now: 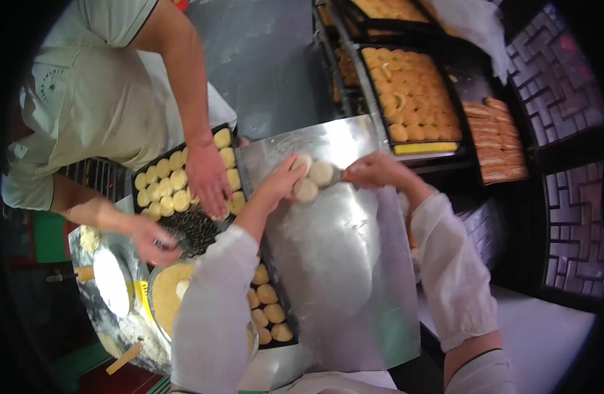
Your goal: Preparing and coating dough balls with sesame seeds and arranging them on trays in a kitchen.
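Note:
Several round, pale dough pieces sit clustered over the upper part of a shiny metal sheet. My left hand touches the cluster from the left, thumb over one piece and fingers at its side. My right hand grips the brown handle of a flat metal tool, perhaps a scraper or spatula, whose blade is at the right side of the pieces and partly hidden by them. To the left of the sheet, a black tray holds rows of yellowish dough rounds. A second tray of rounds lies partly under my left sleeve.
A co-worker's hands are over the black tray at left. A bowl of yellow crumbs or seeds stands near my left forearm, with a floured surface and wooden-handled tools beyond. A rack at upper right holds trays of baked pastries.

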The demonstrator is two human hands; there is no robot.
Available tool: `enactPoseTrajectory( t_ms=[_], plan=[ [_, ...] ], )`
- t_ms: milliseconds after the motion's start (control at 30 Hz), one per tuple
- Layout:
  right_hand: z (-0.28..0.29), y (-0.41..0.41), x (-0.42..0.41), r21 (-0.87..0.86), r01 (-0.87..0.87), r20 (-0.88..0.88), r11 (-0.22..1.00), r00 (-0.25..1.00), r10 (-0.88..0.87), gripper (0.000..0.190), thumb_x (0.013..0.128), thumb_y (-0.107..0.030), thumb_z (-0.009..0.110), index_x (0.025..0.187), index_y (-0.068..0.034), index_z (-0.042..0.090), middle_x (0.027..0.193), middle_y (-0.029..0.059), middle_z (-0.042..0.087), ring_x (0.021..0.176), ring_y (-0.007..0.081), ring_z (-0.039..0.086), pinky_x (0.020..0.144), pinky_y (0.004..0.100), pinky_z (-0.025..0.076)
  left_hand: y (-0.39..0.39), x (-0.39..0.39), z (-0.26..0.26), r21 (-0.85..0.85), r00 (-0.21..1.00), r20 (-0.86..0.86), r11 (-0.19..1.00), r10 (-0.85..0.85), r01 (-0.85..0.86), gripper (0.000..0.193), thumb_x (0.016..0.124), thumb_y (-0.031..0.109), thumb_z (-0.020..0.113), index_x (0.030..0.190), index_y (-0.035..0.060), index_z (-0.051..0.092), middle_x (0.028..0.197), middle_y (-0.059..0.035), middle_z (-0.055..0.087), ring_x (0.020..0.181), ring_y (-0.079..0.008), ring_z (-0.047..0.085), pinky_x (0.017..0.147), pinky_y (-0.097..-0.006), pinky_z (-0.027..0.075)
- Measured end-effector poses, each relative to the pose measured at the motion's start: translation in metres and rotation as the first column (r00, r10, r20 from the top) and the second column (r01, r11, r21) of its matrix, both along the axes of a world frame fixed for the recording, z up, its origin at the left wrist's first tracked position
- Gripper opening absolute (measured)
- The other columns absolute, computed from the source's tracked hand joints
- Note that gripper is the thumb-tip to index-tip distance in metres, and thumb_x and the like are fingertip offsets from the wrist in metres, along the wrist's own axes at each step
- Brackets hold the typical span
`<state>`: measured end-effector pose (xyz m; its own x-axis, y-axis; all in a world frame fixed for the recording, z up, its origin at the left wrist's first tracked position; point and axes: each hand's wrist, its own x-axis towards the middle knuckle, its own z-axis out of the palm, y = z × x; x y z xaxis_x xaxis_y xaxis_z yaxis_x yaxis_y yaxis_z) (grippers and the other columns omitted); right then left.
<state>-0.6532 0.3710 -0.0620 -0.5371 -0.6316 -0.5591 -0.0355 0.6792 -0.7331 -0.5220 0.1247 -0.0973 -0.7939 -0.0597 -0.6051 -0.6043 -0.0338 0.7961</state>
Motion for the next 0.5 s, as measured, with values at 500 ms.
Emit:
enactPoseTrajectory(
  t_ms=[500],
  plan=[
    [0.048, 0.142, 0.322, -0.204, 0.584, 0.528, 0.786, 0.741, -0.414, 0.041, 0.097, -0.039, 0.055, 0.124, -0.009, 0.064, 0.073, -0.0016, 0.057, 0.059, 0.0046, 0.045, 0.049, 0.0205, 0.034, 0.069, 0.215, 0.106, 0.088, 0.965, -0.227, 0.984, -0.132, 0.156, 0.046, 0.098, 0.018, 0.052, 0.137, -0.003, 0.043, 0.131, -0.0123, 0.051, 0.091, -0.0167, 0.062, 0.066, -0.0288, 0.055]
  ],
)
